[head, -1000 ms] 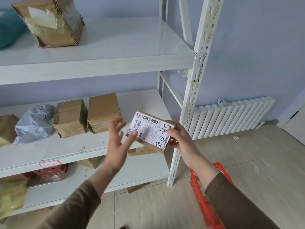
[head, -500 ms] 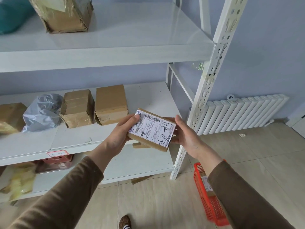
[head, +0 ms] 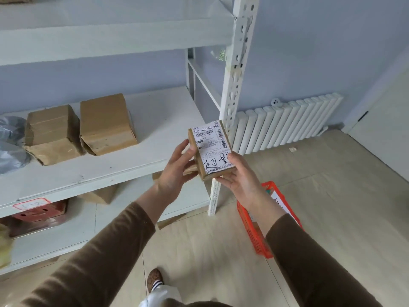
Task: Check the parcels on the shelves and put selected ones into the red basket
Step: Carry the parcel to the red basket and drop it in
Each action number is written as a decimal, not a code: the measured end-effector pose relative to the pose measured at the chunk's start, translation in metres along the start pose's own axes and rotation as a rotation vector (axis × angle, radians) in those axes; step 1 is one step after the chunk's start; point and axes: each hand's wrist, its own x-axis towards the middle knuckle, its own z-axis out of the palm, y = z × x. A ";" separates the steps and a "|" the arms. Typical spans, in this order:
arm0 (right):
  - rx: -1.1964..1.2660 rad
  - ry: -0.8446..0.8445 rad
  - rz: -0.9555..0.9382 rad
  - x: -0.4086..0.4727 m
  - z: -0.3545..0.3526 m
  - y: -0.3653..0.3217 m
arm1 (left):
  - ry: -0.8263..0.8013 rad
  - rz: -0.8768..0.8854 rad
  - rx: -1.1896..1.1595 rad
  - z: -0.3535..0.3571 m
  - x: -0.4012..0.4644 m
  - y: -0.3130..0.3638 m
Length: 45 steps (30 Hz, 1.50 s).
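Observation:
A small brown parcel (head: 210, 147) with a white shipping label and handwritten marks is held upright in front of the shelf post, label toward me. My left hand (head: 177, 169) grips its left side and my right hand (head: 239, 176) holds its lower right corner with the thumb on the label. The red basket (head: 254, 231) stands on the floor below my right forearm, which hides part of it; something white lies inside it.
Two taped cardboard parcels (head: 52, 134) (head: 107, 124) and a grey plastic bag (head: 11, 145) lie on the middle white shelf (head: 93, 171). More boxes (head: 99, 194) sit on the lower shelf. A white radiator (head: 287, 125) lines the wall. My foot (head: 155, 278) is on the tiled floor.
The parcel has been turned from lying sideways to upright with the label facing me. Both hands shifted their hold on it. The view has tilted lower and moved right.

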 end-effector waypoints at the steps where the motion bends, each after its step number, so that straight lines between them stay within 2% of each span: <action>1: 0.021 0.030 -0.005 -0.007 -0.012 0.000 | -0.014 -0.015 -0.011 0.014 0.000 -0.009; 8: 0.089 0.221 -0.060 -0.033 -0.092 -0.003 | -0.187 -0.128 0.006 0.098 0.004 -0.046; 17: 0.097 0.343 -0.046 -0.032 -0.143 -0.022 | -0.251 -0.218 -0.020 0.153 0.052 -0.063; 24: 0.025 0.409 -0.005 -0.032 -0.224 -0.039 | -0.285 -0.285 -0.030 0.226 0.084 -0.093; 31: -0.100 0.352 0.048 -0.022 -0.331 -0.060 | -0.244 -0.322 -0.014 0.317 0.108 -0.138; 37: -0.181 0.292 0.144 -0.006 -0.423 -0.077 | -0.138 -0.381 -0.067 0.393 0.111 -0.180; 45: -0.159 0.268 0.351 0.050 -0.467 -0.034 | 0.057 -0.466 -0.202 0.403 0.131 -0.252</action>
